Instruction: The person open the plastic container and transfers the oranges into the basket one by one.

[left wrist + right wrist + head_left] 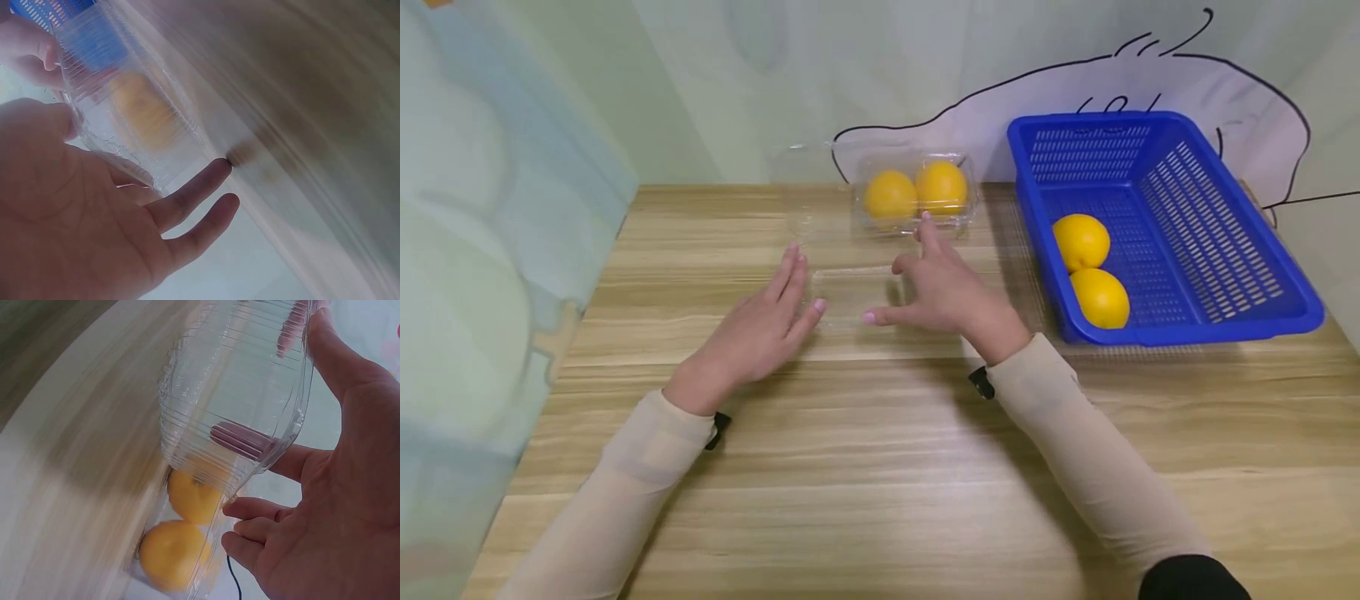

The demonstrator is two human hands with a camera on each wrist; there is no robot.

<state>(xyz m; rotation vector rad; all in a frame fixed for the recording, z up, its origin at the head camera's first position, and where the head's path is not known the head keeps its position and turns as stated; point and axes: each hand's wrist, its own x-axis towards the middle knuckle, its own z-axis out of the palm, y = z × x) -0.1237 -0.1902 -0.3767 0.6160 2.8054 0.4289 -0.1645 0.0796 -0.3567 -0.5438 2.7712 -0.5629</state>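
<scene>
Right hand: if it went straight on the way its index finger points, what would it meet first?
Likely the clear box with two orange fruits; the index fingertip of the right hand overlaps its near edge in the head view, though contact is unclear.

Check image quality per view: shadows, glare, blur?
Head: mostly sharp, soft shadow beside the right arm, pale sheen on the table; left wrist: hazy, table grain smeared; right wrist: small bright glints on the near clear container, table soft.
</scene>
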